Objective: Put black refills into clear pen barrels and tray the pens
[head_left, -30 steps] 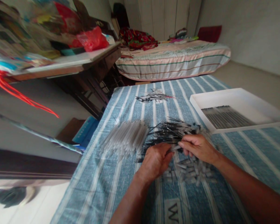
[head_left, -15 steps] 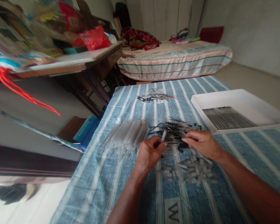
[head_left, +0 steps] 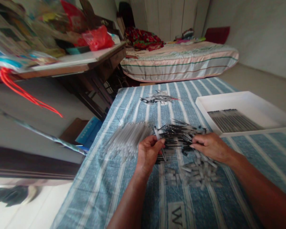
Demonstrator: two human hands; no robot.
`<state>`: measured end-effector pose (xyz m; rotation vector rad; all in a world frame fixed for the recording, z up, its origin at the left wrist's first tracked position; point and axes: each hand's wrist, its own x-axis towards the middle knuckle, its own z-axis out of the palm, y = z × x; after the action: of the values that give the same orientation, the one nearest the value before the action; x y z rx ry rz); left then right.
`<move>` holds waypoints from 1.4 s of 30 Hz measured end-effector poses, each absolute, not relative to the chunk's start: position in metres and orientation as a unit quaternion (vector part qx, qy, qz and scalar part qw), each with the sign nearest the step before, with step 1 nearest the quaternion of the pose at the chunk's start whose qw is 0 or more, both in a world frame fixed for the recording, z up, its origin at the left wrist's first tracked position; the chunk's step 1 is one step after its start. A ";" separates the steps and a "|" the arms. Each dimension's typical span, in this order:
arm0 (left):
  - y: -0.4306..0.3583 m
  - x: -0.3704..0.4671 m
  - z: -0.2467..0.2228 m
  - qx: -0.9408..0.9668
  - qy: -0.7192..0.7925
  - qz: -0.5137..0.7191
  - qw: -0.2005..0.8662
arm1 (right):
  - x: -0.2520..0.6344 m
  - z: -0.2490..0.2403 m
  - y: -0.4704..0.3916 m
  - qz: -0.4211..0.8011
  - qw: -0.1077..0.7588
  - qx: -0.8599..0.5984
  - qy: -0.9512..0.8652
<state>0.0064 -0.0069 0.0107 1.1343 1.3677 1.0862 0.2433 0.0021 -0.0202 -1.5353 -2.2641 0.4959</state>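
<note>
My left hand (head_left: 149, 151) pinches a translucent pen barrel (head_left: 156, 133), held upright and slanting between thumb and fingers. To its left lies a thick stack of similar clear pen barrels (head_left: 128, 140). My right hand (head_left: 211, 148) is closed, thumb against fingertips, at the right side of a pile of thin black pen refills (head_left: 178, 130). What its fingertips hold is too small to make out. Just below the right hand is a loose heap of short, greyish translucent pen caps (head_left: 202, 173).
On the right stands a white tray (head_left: 233, 132) with a row of pens (head_left: 233, 121) inside. A small bunch of dark thin pieces (head_left: 159, 98) lies farther back on the striped cloth (head_left: 133, 194). A cluttered desk (head_left: 85, 63) is at left, a bed (head_left: 181, 60) behind.
My left hand has shifted slightly left, and the barrel in it now shows at a different slant, clear of the refills. My right hand has moved a little to the right.
</note>
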 end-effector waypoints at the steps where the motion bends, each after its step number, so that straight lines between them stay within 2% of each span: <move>1: -0.007 0.006 0.011 0.465 0.568 0.452 0.507 | 0.244 -0.019 0.002 0.174 0.163 -0.541 -0.807; 12: -0.006 0.008 0.011 0.444 0.564 0.478 0.506 | 0.239 -0.002 -0.011 0.084 0.011 -0.550 -0.831; 17: -0.006 0.007 0.008 0.441 0.548 0.480 0.525 | 0.233 0.002 -0.014 0.082 -0.035 -0.533 -0.842; 20: -0.007 0.007 0.007 0.433 0.529 0.489 0.542 | 0.229 0.004 -0.015 0.106 -0.002 -0.534 -0.839; 24: -0.009 0.010 0.008 0.409 0.502 0.511 0.565 | 0.214 0.004 -0.023 0.194 0.099 -0.511 -0.832; 31: -0.012 0.014 0.008 0.396 0.478 0.520 0.587 | 0.195 -0.006 -0.032 0.340 0.224 -0.453 -0.793; 42: -0.011 0.012 0.010 0.391 0.464 0.539 0.584 | 0.192 -0.009 -0.032 0.351 0.264 -0.453 -0.776</move>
<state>0.0124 -0.0107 0.0095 0.9133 1.0816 1.2575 0.1916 -0.0324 -0.0087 -1.2253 -2.0962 0.9483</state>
